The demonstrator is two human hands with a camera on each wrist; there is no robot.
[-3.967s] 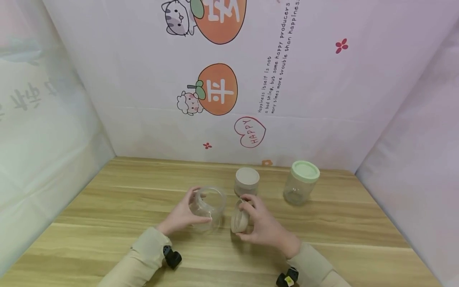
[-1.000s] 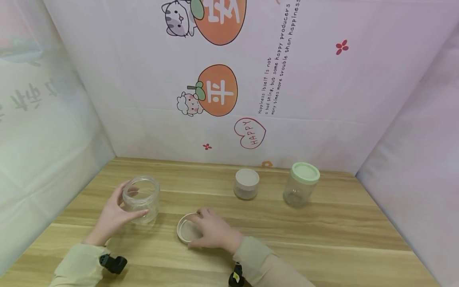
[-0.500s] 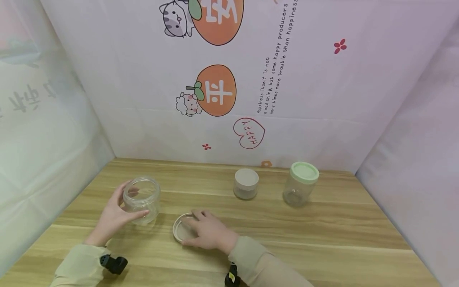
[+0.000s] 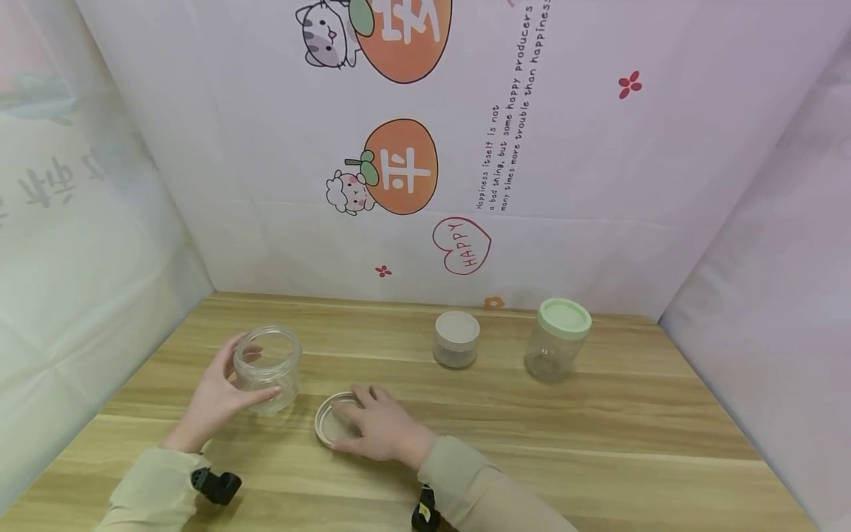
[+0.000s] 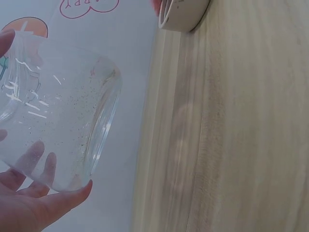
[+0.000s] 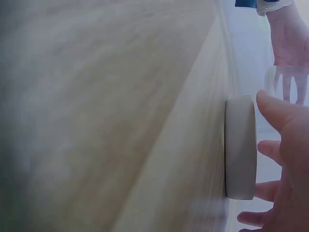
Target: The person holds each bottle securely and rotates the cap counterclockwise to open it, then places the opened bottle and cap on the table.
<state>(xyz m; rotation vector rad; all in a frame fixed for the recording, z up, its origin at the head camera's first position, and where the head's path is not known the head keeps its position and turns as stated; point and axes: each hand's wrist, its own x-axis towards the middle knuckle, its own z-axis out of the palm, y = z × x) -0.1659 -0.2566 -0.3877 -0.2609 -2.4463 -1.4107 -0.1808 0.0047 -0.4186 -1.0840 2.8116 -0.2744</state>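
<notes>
In the head view, my left hand (image 4: 216, 395) grips a clear lidless jar (image 4: 282, 380) at the left, thumb on the near side. The left wrist view shows a gap between the jar's base and the table, so it is held raised. My right hand (image 4: 382, 427) rests its fingers on an off-white lid (image 4: 323, 427), which lies flat on the table with its hollow side up. In the right wrist view, the thumb and fingertips touch the lid's upper edge (image 6: 240, 147) without wrapping round its side.
A small jar with an off-white lid (image 4: 456, 343) stands at the back middle. To its right is a taller clear jar with a light green lid (image 4: 561, 332). Behind the wooden table (image 4: 598, 458) hangs a printed white cloth (image 4: 266, 207).
From four seconds ago, the jar and lid have come apart and moved left, and the lid now lies on the table. Lately the lid slid slightly left under my right hand; the jar shifted slightly right.
</notes>
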